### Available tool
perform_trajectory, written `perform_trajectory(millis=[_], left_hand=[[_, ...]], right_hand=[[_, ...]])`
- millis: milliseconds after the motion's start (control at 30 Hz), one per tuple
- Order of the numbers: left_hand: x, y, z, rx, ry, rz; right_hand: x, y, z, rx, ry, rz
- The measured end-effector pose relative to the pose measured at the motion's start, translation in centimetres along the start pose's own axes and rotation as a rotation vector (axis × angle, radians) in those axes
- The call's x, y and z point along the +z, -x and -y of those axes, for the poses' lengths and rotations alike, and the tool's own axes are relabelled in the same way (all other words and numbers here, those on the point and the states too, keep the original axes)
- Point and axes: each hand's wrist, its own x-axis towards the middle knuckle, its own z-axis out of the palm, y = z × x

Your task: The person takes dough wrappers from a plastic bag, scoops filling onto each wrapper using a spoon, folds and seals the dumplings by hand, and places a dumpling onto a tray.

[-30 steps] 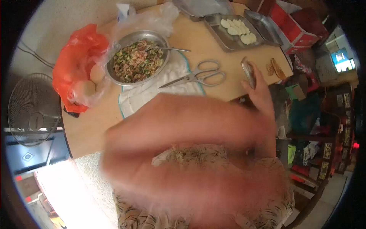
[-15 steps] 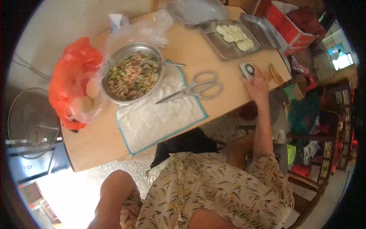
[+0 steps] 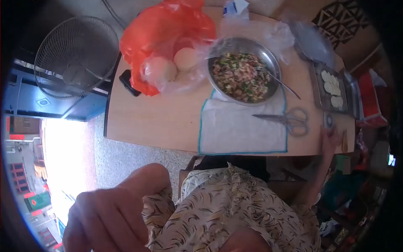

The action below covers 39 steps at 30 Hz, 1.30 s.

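Note:
My left hand (image 3: 107, 218) is raised close to the camera at the lower left, away from the table. Its fingers are curled down and together, the palm and fingertips hidden. At the table's right end, my right hand (image 3: 331, 137) has its fingers closed at a small pale device (image 3: 328, 121) with a round dial. A brown elongated piece (image 3: 345, 142) lies beside that hand. Grey scissors (image 3: 289, 121) rest partly on a white cloth (image 3: 239, 132) with a teal border. Behind them stands a metal bowl (image 3: 273, 63) of chopped meat-and-greens mixture (image 3: 241, 77), a spoon (image 3: 285, 85) leaning out.
A metal tray (image 3: 317, 90) holds several pale dumpling-like pieces (image 3: 331, 86). A red plastic bag (image 3: 168, 27) and clear-wrapped round pale items (image 3: 184, 59) sit at the back left, near a black object (image 3: 129, 83). A fan (image 3: 75, 56) stands beyond the table's left edge.
The view has swung left, so the table appears farther right. My left hand has come up into view at the lower left. My right hand remains at the small device.

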Motion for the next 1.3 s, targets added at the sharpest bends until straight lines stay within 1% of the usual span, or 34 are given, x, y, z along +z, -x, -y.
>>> perform_trajectory(millis=[100,133,200,300,333,400,433,467,500,600,667,700,767,833,900,933,1000,1033,1100,1133,1233,1300], left_hand=[[-0.8,-1.1,-0.3,0.031,0.057,0.069],[-1.2,-1.3,-0.6,0.026,0.063,0.083],[-2.1,-1.9,-1.1,-0.032,0.024,0.089],[-3.7,-1.1,-2.9,-0.082,0.071,0.178],[-4.3,-0.5,-3.7,-0.093,0.101,0.222],[-5.5,0.4,-4.9,-0.208,0.283,0.437],[-6.1,0.8,-5.2,-0.268,0.377,0.545],[-7.0,1.4,-5.1,-0.298,0.385,0.713],[-7.9,1.9,-4.6,-0.418,0.205,0.657],[-11.1,2.6,-2.0,-0.749,-0.342,0.471],[-12.8,2.0,-0.4,-0.948,-0.721,0.32],[-12.5,0.9,1.1,-1.119,-1.114,0.196],[-15.6,2.5,4.1,-1.097,-1.357,0.09],[-18.0,3.9,6.2,-1.003,-1.539,0.224],[-19.0,4.5,8.4,-1.133,-1.588,0.228],[-19.5,4.8,9.4,-1.196,-1.61,0.229],[-20.8,5.2,10.8,-1.126,-1.662,0.342],[-21.3,5.5,11.4,-1.094,-1.685,0.4],[-21.9,5.9,12.3,-0.968,-1.742,0.369],[-22.1,5.9,12.6,-0.905,-1.769,0.356],[-22.4,5.6,13.5,-1.095,-1.954,0.547],[-23.6,6.4,13.9,-1.095,-1.988,0.594]], right_hand=[[-0.4,1.2,0.0,0.037,-0.052,-0.03],[-0.5,1.3,-0.2,0.02,-0.019,-0.023],[-0.8,1.0,-0.1,-0.013,0.038,-0.01],[-0.9,1.1,1.3,0.053,0.108,0.0],[-0.8,1.0,1.1,0.057,0.04,0.006],[-0.4,0.8,0.4,0.072,-0.1,0.014],[-0.2,0.7,0.2,0.053,-0.099,0.002],[-0.1,0.8,-0.1,0.037,-0.095,-0.011],[-0.1,0.9,-0.3,0.024,-0.089,-0.023],[0.3,0.9,-0.7,-0.079,0.078,-0.1],[0.2,1.2,0.9,-0.004,0.021,-0.099],[0.2,1.4,1.4,0.029,-0.009,-0.094],[0.7,1.1,0.1,-0.017,-0.003,-0.115],[1.1,0.9,-0.6,-0.052,-0.021,-0.117],[0.7,1.1,-1.0,-0.067,-0.053,-0.099],[-0.1,1.3,0.7,-0.212,0.144,-0.211],[-0.8,2.3,4.6,-0.503,0.543,-0.435],[-0.3,3.0,6.2,-0.354,0.279,-0.31],[1.0,4.0,9.8,-0.047,-0.248,-0.053],[1.6,4.4,11.9,-0.079,-0.398,0.031],[3.4,4.5,16.8,-0.122,-0.82,0.289],[4.6,3.8,19.3,-0.184,-0.854,0.354]])
